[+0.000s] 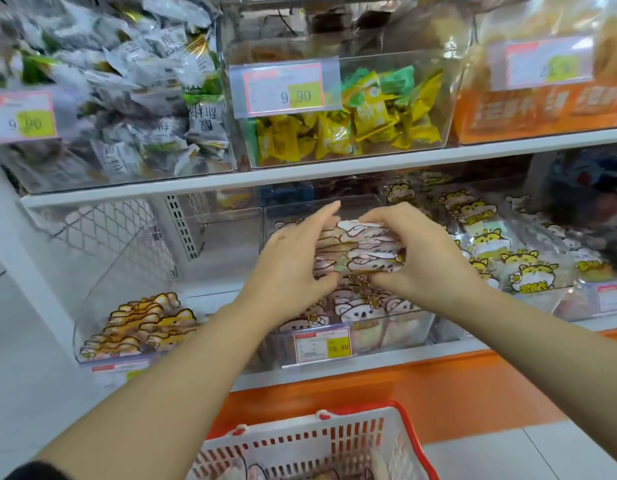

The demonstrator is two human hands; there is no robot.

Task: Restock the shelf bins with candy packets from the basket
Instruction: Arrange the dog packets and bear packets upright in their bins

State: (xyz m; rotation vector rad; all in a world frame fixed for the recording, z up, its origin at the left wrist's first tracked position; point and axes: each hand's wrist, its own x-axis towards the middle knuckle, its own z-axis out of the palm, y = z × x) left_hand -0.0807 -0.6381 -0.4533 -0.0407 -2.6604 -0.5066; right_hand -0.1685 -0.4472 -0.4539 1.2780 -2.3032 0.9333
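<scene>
White shelving [334,168] fills the view: smooth, flat boards lined with clear, glossy plastic bins. Up top, one bin holds crinkly yellow and green wrapped sweets [352,126]. Down on the lower board, the middle bin [397,332] is partly filled with flat upright bear-face packets [355,311]. At the bottom edge sits the basket [412,441], with a red rim and white slotted plastic walls, and a few printed packets just visible inside. And both bare arms reach over it! The left hand [286,268] and the right hand [428,258] squeeze a stack of candy packets [362,249] from either side, above the middle bin's opening. Left grip: fingers stretched along the stack's end, thumb hooked underneath. Right grip: fingers curled over the top, thumb tucked below, clamping the shiny film bundle. Smallest of all, a price tag [322,345] with a yellow patch reading 16.80 sits on that bin's front.
</scene>
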